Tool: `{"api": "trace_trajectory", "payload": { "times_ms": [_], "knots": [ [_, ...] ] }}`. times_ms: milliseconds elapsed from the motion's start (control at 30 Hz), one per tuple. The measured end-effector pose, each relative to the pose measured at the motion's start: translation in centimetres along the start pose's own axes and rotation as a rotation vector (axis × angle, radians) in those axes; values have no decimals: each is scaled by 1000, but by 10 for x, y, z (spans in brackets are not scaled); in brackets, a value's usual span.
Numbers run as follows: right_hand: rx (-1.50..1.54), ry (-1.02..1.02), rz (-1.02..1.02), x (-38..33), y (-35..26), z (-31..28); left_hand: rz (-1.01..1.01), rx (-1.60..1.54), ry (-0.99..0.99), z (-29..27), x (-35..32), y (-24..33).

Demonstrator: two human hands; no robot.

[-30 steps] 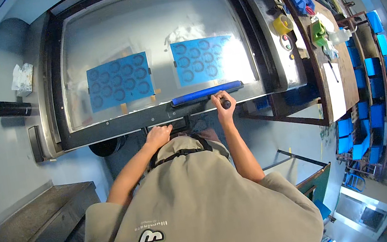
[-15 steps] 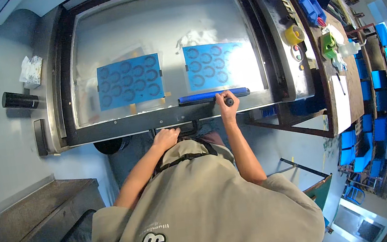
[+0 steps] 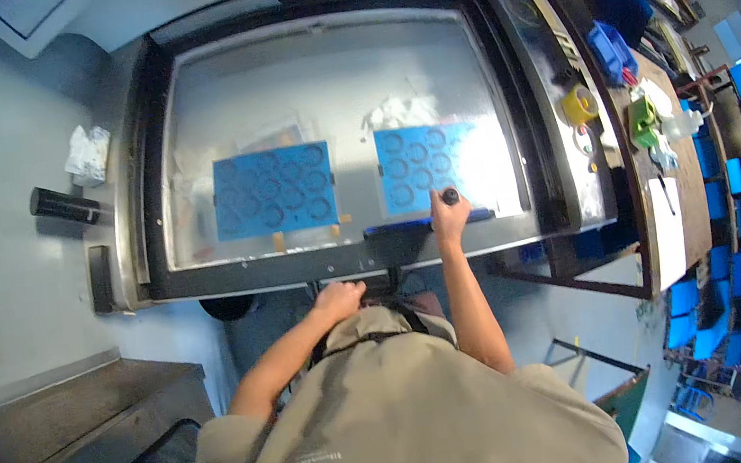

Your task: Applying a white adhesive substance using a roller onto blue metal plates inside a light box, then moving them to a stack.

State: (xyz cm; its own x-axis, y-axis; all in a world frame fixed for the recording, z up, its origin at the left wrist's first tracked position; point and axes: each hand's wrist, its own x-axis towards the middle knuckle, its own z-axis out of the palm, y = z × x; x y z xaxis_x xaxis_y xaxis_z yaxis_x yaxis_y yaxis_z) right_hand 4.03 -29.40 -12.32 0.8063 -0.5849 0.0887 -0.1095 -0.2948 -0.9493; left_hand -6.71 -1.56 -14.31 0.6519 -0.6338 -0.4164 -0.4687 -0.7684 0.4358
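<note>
- Head view: right hand [image 3: 448, 218] is closed around the black knob of a blue squeegee [image 3: 428, 222] lying along the near edge of the screen frame [image 3: 153, 216], just below the right blue stencil patch [image 3: 423, 166].
- Left hand [image 3: 339, 299] rests curled at the frame's front edge (cannot tell whether it grips anything).
- Risk: a one-handed hold off-centre could tilt the blade, so ink might streak or smear past the patch.
- Around: left blue stencil patch [image 3: 273, 190], crumpled white rag [image 3: 87, 153] and black cylinder [image 3: 65, 205] left of the frame; yellow tape roll [image 3: 579, 104] and green bottle [image 3: 641, 119] on the side bench, well apart.
- Nothing blocks the squeegee's way.
</note>
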Motion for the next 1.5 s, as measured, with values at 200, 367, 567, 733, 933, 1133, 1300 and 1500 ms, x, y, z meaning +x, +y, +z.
{"api": "trace_trajectory", "payload": {
  "times_ms": [200, 367, 567, 733, 933, 1133, 1300, 1500],
  "knots": [
    [-86, 36, -77, 8, 14, 7, 258, -77, -451, -114, 14, 56],
    [-75, -4, -89, 12, 21, 7, 771, -1271, -126, -333, -71, 178],
    [23, 7, 13, 12, 12, 16, 1315, -1983, -271, -398, -150, 223],
    [-54, 41, -26, 13, 7, 19, 1175, -1917, -380, -428, -177, 204],
    [-17, 52, -23, 11, 2, 16, 926, -2114, -592, -433, -195, 173],
    [55, 68, 10, 9, -13, 12, 950, -2081, -593, -431, -204, 156],
    [51, 41, 27, 7, -18, 17, 1128, -1945, -1018, -380, -179, 134],
    [55, -23, 47, 14, -12, 20, 643, -1963, -391, -289, -113, 117]
  ]
}}
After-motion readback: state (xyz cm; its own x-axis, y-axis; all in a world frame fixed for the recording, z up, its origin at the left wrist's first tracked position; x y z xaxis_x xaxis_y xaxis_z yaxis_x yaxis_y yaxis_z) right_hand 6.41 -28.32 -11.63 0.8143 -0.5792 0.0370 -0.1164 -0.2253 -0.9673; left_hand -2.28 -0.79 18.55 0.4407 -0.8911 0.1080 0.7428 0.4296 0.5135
